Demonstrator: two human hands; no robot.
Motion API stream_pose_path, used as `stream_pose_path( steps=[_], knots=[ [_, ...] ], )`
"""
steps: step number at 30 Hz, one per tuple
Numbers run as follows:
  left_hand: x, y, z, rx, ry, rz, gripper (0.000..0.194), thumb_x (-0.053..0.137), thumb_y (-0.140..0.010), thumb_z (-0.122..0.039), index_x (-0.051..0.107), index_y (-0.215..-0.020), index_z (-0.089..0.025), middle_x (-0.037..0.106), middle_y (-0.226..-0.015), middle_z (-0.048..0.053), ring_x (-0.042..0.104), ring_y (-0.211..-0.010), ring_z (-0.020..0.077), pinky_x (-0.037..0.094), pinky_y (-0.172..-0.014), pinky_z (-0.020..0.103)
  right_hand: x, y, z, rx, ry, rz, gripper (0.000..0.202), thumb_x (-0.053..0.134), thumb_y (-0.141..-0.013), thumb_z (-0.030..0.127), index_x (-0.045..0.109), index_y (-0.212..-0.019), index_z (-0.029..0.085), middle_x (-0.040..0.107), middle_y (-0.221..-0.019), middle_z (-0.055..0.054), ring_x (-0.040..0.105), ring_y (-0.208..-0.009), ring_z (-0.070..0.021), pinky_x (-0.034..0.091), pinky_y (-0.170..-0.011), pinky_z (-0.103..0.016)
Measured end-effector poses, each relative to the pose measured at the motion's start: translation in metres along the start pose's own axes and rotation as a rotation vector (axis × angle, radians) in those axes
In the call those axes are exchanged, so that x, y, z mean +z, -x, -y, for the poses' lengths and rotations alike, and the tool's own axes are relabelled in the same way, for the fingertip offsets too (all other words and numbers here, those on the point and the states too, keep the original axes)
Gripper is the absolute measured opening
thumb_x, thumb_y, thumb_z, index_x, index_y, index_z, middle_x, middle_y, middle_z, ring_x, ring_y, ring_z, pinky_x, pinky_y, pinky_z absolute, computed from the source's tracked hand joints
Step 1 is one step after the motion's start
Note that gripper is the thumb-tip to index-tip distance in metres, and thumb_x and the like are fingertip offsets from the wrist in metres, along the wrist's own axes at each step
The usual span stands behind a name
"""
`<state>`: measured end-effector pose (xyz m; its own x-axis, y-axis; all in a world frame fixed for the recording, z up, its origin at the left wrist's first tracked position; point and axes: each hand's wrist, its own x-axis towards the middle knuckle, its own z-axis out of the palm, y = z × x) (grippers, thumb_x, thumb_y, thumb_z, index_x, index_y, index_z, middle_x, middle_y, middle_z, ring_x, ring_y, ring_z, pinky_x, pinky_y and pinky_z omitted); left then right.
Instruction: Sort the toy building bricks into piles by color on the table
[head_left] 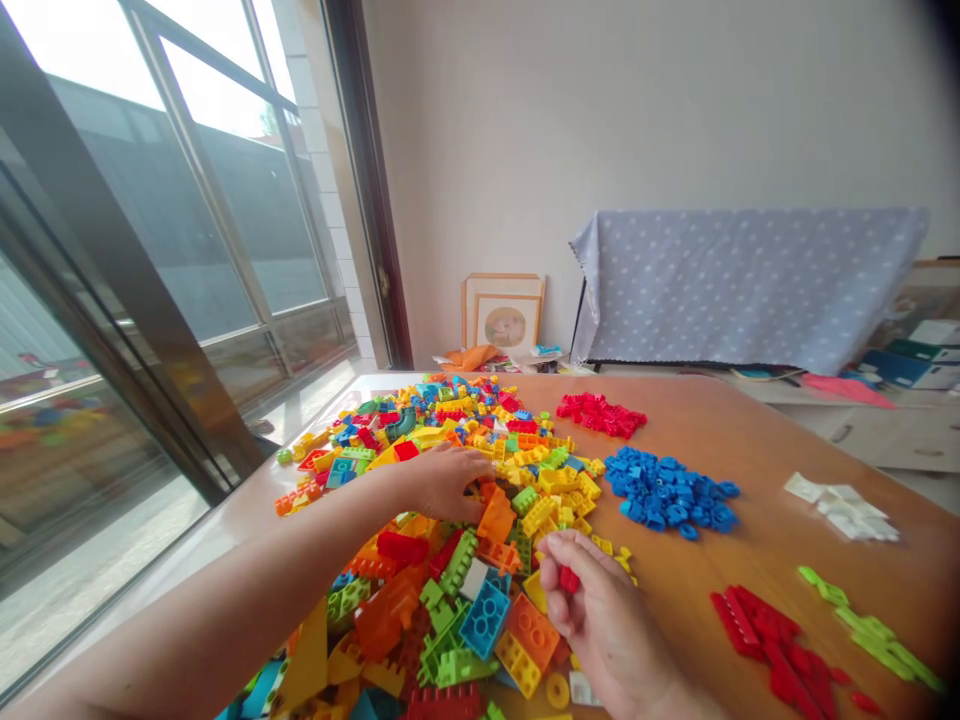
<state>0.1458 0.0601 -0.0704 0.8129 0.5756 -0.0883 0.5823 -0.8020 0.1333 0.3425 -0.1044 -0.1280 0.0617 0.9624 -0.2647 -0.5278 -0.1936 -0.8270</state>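
Note:
A large mixed heap of toy bricks [450, 620] in many colours spreads over the left and middle of the table. Over its centre reaches my left hand [448, 482], palm down, its fingers among the yellow and orange bricks; the fingertips are partly hidden, so what they hold cannot be made out. At the heap's right edge my right hand [592, 600] is curled, palm inward, around a small red brick [569, 579].
On the wooden table [675, 420] lie a red pile [600, 415], a blue pile [671, 492], white pieces [844, 507], larger red pieces [780, 650] and light green pieces [870, 630]. Windows stand at the left; a draped cloth [742, 285] hangs behind.

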Motion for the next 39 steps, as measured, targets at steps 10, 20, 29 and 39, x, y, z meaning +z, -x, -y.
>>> stream_pose_path(
  steps=[10, 20, 29, 39],
  knots=[
    [-0.006, 0.05, 0.07, -0.185, -0.054, -0.046, 0.019, 0.064, -0.08, -0.031, 0.07, -0.096, -0.023, 0.068, -0.1, 0.008, 0.062, -0.092, 0.0242, 0.048, -0.086, 0.037, -0.002, 0.001, -0.002, -0.001, 0.017, 0.005, 0.026, 0.071, -0.088, 0.043, 0.063, -0.085, 0.018, 0.059, -0.071, 0.002, 0.044, -0.05, -0.0061, 0.027, -0.046, -0.019],
    [-0.016, 0.072, 0.097, -0.437, -0.198, -0.17, 0.029, 0.06, -0.078, -0.03, 0.067, -0.105, -0.021, 0.068, -0.104, 0.009, 0.063, -0.098, 0.0279, 0.048, -0.084, 0.037, 0.0, 0.0, 0.0, 0.015, 0.014, -0.01, 0.032, 0.077, -0.082, 0.047, 0.063, -0.085, 0.018, 0.059, -0.07, 0.001, 0.043, -0.05, -0.0063, 0.026, -0.044, -0.019],
    [-0.012, 0.033, 0.068, -0.178, -0.077, -0.231, 0.041, 0.048, -0.087, -0.014, 0.069, -0.121, -0.023, 0.069, -0.124, 0.007, 0.06, -0.118, 0.0252, 0.045, -0.106, 0.039, -0.003, -0.001, -0.002, 0.035, 0.004, -0.025, 0.031, 0.077, -0.082, 0.047, 0.065, -0.087, 0.02, 0.061, -0.071, 0.001, 0.044, -0.05, -0.0066, 0.026, -0.045, -0.019],
    [0.009, 0.048, 0.078, -0.087, -0.03, -0.077, 0.019, 0.059, -0.084, -0.022, 0.076, -0.087, -0.028, 0.076, -0.091, 0.001, 0.06, -0.099, 0.0224, 0.043, -0.099, 0.035, -0.005, -0.001, -0.003, 0.028, 0.002, -0.014, 0.028, 0.075, -0.085, 0.045, 0.064, -0.087, 0.019, 0.059, -0.071, 0.001, 0.043, -0.049, -0.0064, 0.026, -0.045, -0.02]
  ],
)
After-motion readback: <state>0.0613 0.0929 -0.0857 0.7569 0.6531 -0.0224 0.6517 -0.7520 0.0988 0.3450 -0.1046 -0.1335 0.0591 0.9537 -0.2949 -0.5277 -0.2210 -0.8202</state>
